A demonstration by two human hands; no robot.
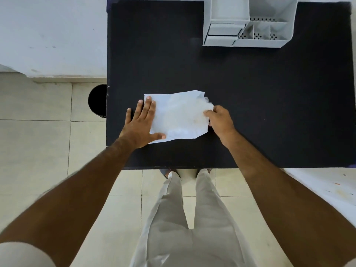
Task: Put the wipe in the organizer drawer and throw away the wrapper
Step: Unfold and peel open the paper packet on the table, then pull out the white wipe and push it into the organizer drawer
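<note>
A white wipe (179,116) lies spread flat on the black table (250,93), near its front left part. My left hand (142,122) presses flat on the wipe's left edge, fingers spread. My right hand (219,120) pinches the wipe's crumpled right edge between thumb and fingers. The grey organizer (248,22) stands at the far right of the table; its small drawer (223,31) is at the organizer's front left and looks pulled out a little. No wrapper is visible.
A black round bin (98,101) stands on the tiled floor just left of the table, half hidden by its edge. A white wall runs at the far left. My legs stand at the table's front edge.
</note>
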